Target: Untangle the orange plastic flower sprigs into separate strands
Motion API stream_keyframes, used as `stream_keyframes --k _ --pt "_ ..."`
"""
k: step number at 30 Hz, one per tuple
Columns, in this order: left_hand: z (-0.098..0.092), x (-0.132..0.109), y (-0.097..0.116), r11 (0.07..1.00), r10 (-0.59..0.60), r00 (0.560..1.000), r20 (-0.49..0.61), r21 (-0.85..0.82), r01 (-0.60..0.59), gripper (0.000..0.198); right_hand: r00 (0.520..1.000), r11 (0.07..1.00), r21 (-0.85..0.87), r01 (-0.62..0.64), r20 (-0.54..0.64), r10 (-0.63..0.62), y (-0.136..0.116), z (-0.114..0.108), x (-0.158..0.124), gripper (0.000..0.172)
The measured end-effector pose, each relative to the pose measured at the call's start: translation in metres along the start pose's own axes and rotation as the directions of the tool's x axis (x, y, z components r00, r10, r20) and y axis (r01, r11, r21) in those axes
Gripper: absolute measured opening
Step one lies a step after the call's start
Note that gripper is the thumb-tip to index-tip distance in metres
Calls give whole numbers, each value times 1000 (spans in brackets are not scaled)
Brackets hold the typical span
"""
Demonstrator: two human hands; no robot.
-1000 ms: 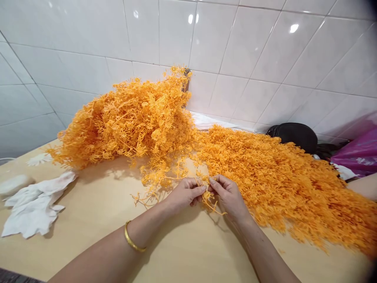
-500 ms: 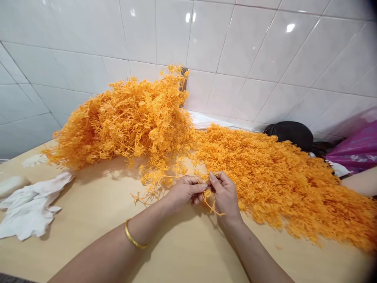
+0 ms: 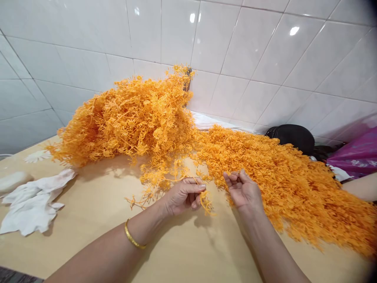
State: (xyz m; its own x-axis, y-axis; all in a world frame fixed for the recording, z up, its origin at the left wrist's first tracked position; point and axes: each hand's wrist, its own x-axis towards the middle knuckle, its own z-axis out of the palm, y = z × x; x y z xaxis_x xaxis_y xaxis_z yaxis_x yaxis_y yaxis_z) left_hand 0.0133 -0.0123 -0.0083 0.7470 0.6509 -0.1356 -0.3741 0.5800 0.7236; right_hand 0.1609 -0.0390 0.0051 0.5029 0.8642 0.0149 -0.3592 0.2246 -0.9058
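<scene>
The left hand point(image 3: 184, 194), with a gold bangle point(image 3: 133, 240) sitting on its wrist, is hovering low over the smooth, pale wooden table point(image 3: 97, 212). Its fingers point(image 3: 198, 187) are pinching shut on a small orange sprig point(image 3: 205, 200), a thin plastic stem with tiny frilly bits dangling below the thumb. Just beside it, the right hand point(image 3: 243, 190) is turning palm-up with its fingers loosely curled and apart, gripping nothing and touching the near edge of the flat orange pile point(image 3: 279, 177). That pile is spreading to the right as a dense, bristly mat of little plastic pieces. Further back on the left, a taller orange heap point(image 3: 129, 118) of longer, tangled, wiry branches is leaning against the glossy white tiled wall point(image 3: 235, 47). A crumpled white cloth point(image 3: 32, 200) is lying at the left edge of the table. At the far right, a black rounded object point(image 3: 291, 135) and a shiny purple bag point(image 3: 356, 151) are sitting near the wall.
</scene>
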Motion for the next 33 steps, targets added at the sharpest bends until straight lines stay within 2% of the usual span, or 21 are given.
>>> stream_keyframes --k 3,4,7,11,13,15,18,20,23,25,29,33 --pt "-4 3 -1 997 72 993 -93 2 -72 16 996 998 -10 -63 -57 63 -6 -3 0 19" --pt "-5 4 -1 994 106 986 -125 4 -107 17 998 996 -63 -61 -23 60 -5 -2 -3 20" --pt "-7 8 -2 985 172 969 -178 60 -164 16 994 978 -201 -48 91 68 -1 3 -12 38" --pt "-8 7 -4 967 229 949 -218 161 -197 15 939 945 -261 -198 226 260 4 5 -17 25" --pt "-7 6 -5 953 259 938 -232 221 -209 16 908 934 -291 -205 300 293 5 6 -20 24" --pt "-5 5 -6 935 286 929 -236 282 -216 17 891 924 -354 -141 361 274 6 7 -22 27" --pt "-3 4 -6 922 300 925 -232 321 -218 17 888 902 -426 -71 385 252 10 7 -23 27" --pt "-2 5 -6 918 312 916 -253 327 -223 17 903 911 -408 -67 364 229 12 6 -23 25" --pt "-1 5 -6 917 328 900 -287 326 -231 16 951 932 -361 -22 280 131 15 5 -21 22" --pt "1 5 -6 924 304 908 -289 321 -207 15 966 932 -362 24 249 72 17 5 -20 20" --pt "2 5 -8 937 259 924 -281 306 -169 16 964 913 -402 70 264 42 20 5 -20 19" --pt "0 6 -9 937 263 920 -290 305 -172 15 940 901 -429 66 331 88 22 5 -21 22"
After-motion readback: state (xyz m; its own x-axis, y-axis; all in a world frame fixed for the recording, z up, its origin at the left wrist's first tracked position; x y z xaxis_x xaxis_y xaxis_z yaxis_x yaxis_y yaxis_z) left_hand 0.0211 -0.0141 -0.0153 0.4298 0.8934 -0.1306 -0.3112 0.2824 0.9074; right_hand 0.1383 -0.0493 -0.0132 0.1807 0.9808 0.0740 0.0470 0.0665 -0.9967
